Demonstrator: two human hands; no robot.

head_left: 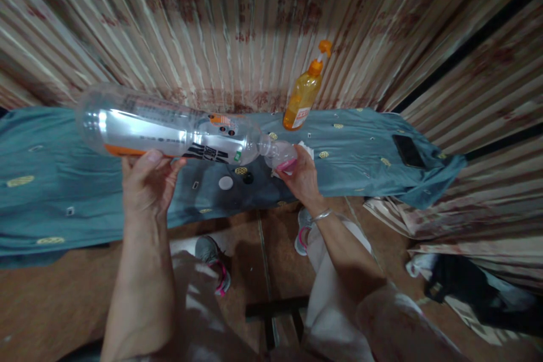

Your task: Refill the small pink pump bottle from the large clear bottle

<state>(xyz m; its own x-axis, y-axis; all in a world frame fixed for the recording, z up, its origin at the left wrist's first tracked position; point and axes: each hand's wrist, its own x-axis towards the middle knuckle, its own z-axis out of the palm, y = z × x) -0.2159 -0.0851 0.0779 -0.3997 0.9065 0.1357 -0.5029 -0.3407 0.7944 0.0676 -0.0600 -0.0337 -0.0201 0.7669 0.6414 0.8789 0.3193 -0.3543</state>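
Observation:
My left hand [146, 184] grips a large clear plastic bottle [169, 130] from below, holding it on its side above the table. The bottle's mouth points right and meets a small clear container with a pink base [283, 157]. My right hand [302, 178] is closed around that small container, with a bit of white tissue [306, 149] behind the fingers. A silver bangle sits on my right wrist.
The table carries a blue cloth [51, 169] with gold motifs. On it stand an orange pump bottle [302, 96], a white cap [225, 182], a small black cap [248, 179] and a black phone [408, 151]. Striped curtains hang behind. Dark clothing [462, 288] lies on the floor at right.

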